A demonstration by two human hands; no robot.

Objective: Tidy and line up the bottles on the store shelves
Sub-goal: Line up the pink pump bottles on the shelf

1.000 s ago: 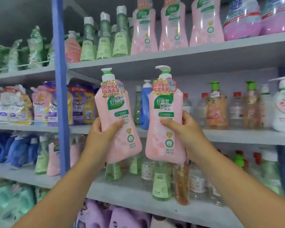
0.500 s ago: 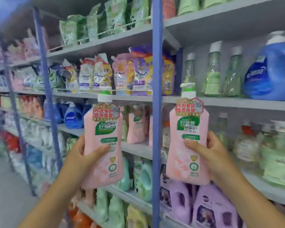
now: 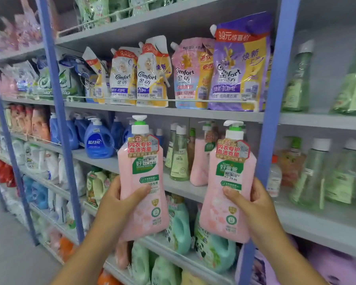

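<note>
Closest to me, my left hand (image 3: 119, 204) is wrapped round the lower body of one pink pump bottle (image 3: 142, 182), thumb across its front label. My right hand (image 3: 253, 204) grips a second pink pump bottle (image 3: 227, 188) the same way, thumb on the front and fingers curled behind. Both bottles are upright, labels facing me, held in the air, well apart from each other and touching no shelf.

What has just changed is the backdrop, not the grip. A second ago the two bottles were in front of a bay of clear and amber pump bottles; half a second ago the blue upright post (image 3: 269, 112) stood between them; now both bottles sit left of that post, the right one just beside it. So I have swung the view and the load leftward along the aisle, into the next bay.

Just beyond the bottles, left of the post, the middle shelf (image 3: 185, 188) already carries a matching pink bottle (image 3: 201, 161) beside a few slim green bottles (image 3: 179, 157). I judge that to be the home row, with bare shelf showing in front of it. Farther left along that shelf stand blue detergent jugs (image 3: 99, 140), and on the shelf above them, against the post, hang the Comfort refill pouches (image 3: 193, 75).

For the task, this means the carry looks nearly finished: next comes setting both bottles down beside their twin, pumps facing forward.
</note>
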